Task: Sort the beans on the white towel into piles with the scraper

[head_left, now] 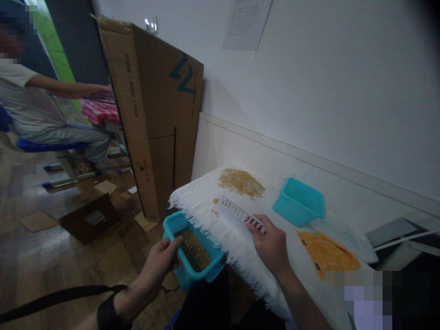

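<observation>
A tall cardboard box leans against the wall beside a counter covered by a white fringed towel. Far left, another person sits at a separate table. On the counter stand an empty teal basket, an orange heap and a pile of yellow beans. The left hand grips the rim of a second teal basket of greenish beans, held just below the towel's fringe. The right hand pinches a white slotted strip lying on the towel.
</observation>
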`<state>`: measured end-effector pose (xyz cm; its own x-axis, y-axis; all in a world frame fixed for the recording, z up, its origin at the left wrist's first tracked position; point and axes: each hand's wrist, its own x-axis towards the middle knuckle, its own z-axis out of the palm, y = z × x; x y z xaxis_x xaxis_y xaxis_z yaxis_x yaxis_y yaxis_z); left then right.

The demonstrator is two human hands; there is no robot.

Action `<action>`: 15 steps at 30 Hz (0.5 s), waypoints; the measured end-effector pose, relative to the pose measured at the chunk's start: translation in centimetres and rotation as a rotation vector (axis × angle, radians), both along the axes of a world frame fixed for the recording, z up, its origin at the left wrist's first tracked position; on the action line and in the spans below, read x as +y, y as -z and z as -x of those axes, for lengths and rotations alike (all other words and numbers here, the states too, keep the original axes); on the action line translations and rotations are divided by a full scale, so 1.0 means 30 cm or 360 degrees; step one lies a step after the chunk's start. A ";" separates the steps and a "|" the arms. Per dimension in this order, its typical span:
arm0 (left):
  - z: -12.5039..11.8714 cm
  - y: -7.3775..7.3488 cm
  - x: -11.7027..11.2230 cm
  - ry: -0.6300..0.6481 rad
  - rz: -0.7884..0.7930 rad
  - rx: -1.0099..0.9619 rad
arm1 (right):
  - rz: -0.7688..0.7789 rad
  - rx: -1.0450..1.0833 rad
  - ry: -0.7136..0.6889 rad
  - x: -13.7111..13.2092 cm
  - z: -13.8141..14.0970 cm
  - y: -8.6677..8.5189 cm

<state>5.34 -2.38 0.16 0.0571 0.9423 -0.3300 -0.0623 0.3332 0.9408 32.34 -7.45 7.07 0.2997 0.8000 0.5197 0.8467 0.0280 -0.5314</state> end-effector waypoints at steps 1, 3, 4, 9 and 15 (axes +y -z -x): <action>0.001 0.002 0.002 0.0003 0.0000 -0.0012 | -0.0014 -0.0020 -0.0010 -0.001 0.004 0.001; 0.002 0.009 0.005 0.0012 -0.0004 -0.0041 | -0.0042 -0.0060 -0.0048 -0.002 0.013 0.004; 0.002 0.012 0.007 0.0011 -0.0006 -0.0048 | -0.0059 -0.0078 -0.0064 -0.003 0.018 0.006; 0.003 0.020 0.014 -0.0002 -0.0007 -0.0058 | -0.0108 -0.0193 -0.0116 -0.014 0.059 0.012; 0.006 0.002 0.010 -0.0018 0.0011 -0.0056 | -0.0119 -0.0146 -0.0334 -0.063 0.128 0.011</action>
